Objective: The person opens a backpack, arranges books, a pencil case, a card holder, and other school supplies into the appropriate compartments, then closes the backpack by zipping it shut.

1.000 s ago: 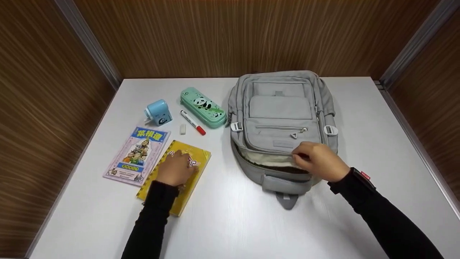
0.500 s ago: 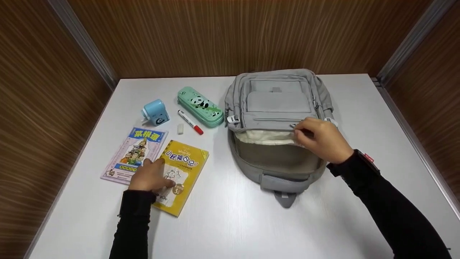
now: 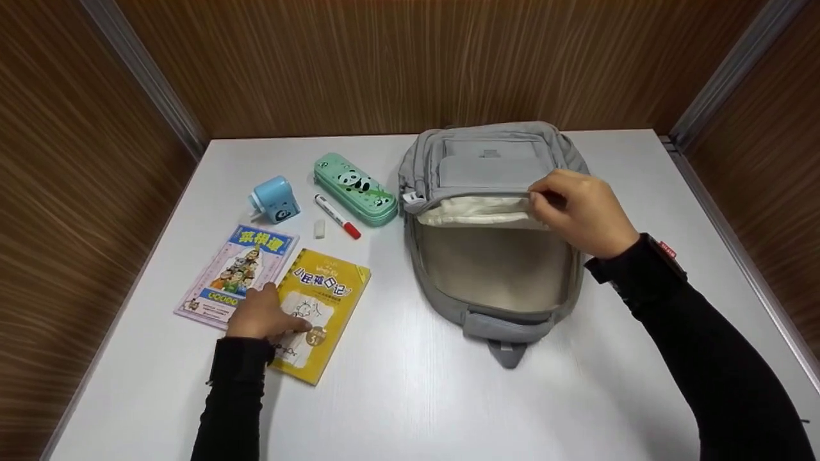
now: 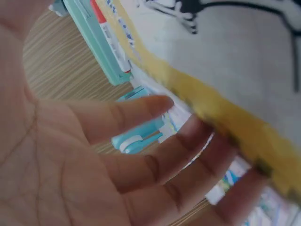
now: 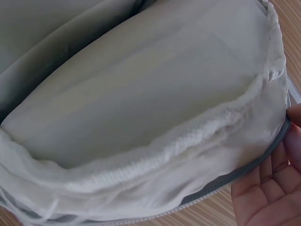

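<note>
A grey backpack (image 3: 506,330) lies on its back on the table, its main compartment gaping toward me. My right hand (image 3: 580,211) pinches the zipped edge of its front panel (image 5: 221,181) between thumb and fingers and holds it raised, baring a pale lining with a gathered inner pocket (image 5: 155,155). My left hand (image 3: 259,314) is at the left edge of a yellow book (image 3: 346,307), thumb over the cover. In the left wrist view its fingers (image 4: 155,165) are extended, tips right at the book's edge. A pink-and-blue book (image 3: 224,269) lies just left of it.
Behind the books are a blue panda-print gadget (image 3: 275,200), a white eraser (image 3: 319,229), a red-capped marker (image 3: 337,216) and a green panda pencil case (image 3: 355,189). Wood-grain panels (image 3: 384,70) enclose the white table (image 3: 416,397) at the back and sides.
The right hand has raised the backpack's front panel away from me, widening the opening. The left hand has shifted from the middle of the yellow book to its left edge.
</note>
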Demonstrator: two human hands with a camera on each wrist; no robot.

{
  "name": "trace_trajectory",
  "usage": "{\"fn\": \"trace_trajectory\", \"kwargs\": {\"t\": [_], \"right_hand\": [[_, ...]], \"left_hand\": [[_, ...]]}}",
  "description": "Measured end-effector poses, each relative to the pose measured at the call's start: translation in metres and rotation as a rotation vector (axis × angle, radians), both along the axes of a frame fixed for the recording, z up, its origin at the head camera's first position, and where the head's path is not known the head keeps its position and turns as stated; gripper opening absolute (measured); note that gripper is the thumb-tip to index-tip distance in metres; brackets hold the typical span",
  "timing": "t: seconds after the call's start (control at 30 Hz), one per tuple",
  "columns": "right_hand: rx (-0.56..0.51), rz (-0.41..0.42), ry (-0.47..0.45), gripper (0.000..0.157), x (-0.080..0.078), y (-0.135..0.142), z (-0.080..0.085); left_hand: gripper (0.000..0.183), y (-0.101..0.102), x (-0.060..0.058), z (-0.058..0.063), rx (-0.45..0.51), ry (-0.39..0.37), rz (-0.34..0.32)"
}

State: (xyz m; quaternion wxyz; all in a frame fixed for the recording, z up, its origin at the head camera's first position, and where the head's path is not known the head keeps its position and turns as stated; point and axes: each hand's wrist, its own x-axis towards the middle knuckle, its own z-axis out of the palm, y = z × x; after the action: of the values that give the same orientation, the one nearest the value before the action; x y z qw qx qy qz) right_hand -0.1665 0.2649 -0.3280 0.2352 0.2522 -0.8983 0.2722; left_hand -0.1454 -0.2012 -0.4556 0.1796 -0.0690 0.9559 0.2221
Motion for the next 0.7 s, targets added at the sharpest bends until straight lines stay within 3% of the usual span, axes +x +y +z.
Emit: {"fn": "trace_trajectory", "kwargs": {"t": [0.13,0.27,0.37,0.5,0.6,0.7], "right_hand": [[-0.002,-0.017,-0.004,0.01,-0.001,0.0,0.003],[-0.005,-0.027,-0.009,0.011,-0.001,0.0,0.002],[-0.014,-0.032,-0.009,0.011,0.0,0.0,0.001],[-0.019,-0.028,-0.003,0.011,0.0,0.0,-0.001],[-0.012,-0.023,0.006,0.011,0.0,0.0,-0.001],[-0.007,-0.022,0.021,0.01,0.001,0.0,-0.001]], "left_hand": [[0.078,-0.002,0.001,-0.005,-0.023,0.034,0.009],[0.076,-0.003,0.004,-0.009,0.036,0.087,0.048],[0.078,-0.005,0.006,-0.011,0.08,0.126,0.036],[0.067,-0.012,0.011,-0.01,0.196,0.074,-0.005],[0.054,-0.016,0.016,-0.008,0.301,0.008,-0.001],[0.046,-0.013,0.02,-0.006,0.371,0.031,0.009]]}}
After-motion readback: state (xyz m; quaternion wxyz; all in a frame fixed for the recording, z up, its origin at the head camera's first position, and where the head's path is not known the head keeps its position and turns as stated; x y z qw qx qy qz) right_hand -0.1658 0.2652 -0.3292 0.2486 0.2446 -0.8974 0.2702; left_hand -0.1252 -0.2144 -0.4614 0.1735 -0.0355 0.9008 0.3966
